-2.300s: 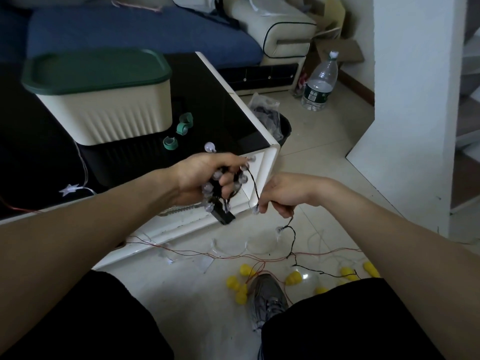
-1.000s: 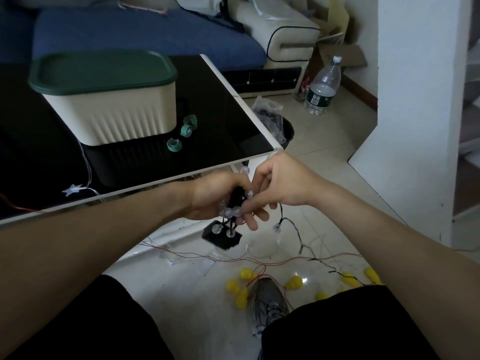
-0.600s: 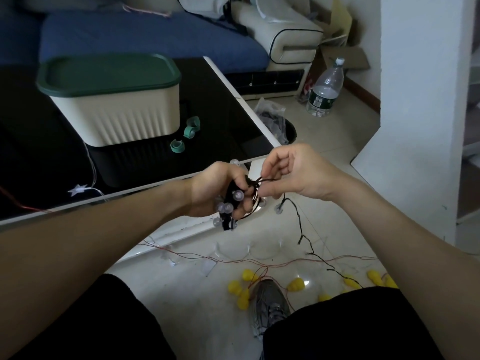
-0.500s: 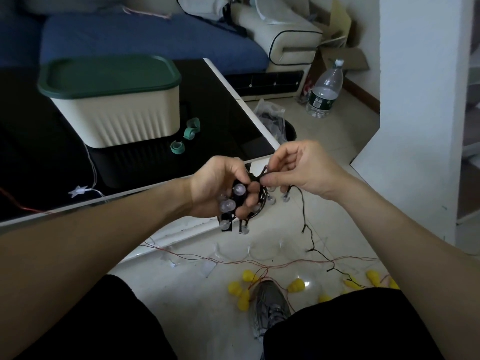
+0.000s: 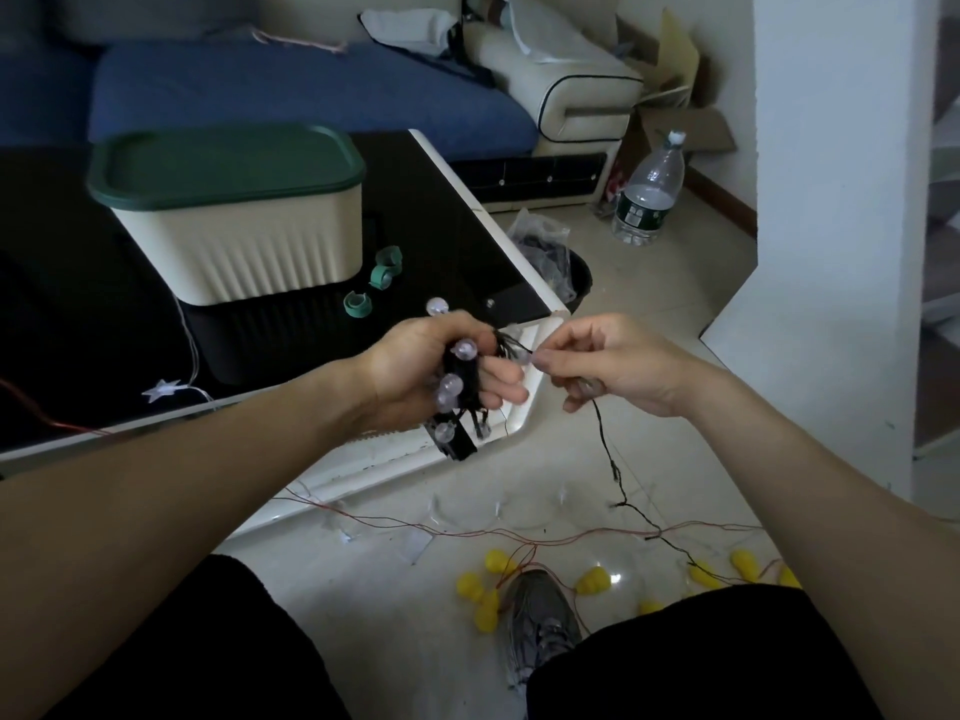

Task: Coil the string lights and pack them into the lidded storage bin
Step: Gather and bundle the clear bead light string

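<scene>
My left hand grips a coiled bundle of black-wired string lights with small clear bulbs and a black battery box hanging below. My right hand pinches the same black wire just right of the bundle; the loose wire trails down from it to the floor. The cream storage bin with its dark green lid shut stands on the black table, behind and left of my hands.
Three green clips lie by the bin. A star light on a white wire rests on the table. Red-wired yellow bulbs and my shoe are on the floor. A bottle, a small bin and a sofa stand behind.
My right hand has wound wire onto the bundle, then drawn away to the right, pulling the wire taut. My left hand turned the bundle and kept its grip.
</scene>
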`<state>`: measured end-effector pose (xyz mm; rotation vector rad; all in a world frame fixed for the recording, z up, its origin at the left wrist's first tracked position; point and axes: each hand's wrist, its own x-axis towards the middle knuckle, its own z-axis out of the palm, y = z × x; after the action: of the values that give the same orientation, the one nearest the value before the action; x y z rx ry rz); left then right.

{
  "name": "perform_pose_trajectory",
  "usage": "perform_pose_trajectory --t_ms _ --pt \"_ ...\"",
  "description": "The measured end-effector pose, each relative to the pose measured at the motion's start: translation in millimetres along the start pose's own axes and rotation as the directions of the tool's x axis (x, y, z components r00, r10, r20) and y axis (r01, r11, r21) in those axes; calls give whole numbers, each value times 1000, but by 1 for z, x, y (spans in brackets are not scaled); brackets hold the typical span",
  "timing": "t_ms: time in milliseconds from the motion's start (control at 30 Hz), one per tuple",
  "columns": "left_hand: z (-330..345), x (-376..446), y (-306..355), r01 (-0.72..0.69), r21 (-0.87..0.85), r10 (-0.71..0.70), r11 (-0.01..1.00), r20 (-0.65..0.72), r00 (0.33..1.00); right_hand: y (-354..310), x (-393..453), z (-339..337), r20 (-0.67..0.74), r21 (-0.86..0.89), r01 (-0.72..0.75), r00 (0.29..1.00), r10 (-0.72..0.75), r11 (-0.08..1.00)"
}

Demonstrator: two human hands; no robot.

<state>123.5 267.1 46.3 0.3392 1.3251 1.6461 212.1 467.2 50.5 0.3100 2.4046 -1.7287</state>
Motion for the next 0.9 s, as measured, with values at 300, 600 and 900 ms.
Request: perform_pose_trajectory --t_ms 300,600,900 --pt "-29 7 13 -233 -438 116 868 -277 954 3 3 5 -117 -160 -20 993 1 987" --pt "-16 10 10 -97 -180 61 979 -195 979 -16 10 42 153 -514 176 982 -112 840" --pt "-1 3 -4 -7 220 4 975 15 1000 -27 8 38 27 -373 323 941 -337 870"
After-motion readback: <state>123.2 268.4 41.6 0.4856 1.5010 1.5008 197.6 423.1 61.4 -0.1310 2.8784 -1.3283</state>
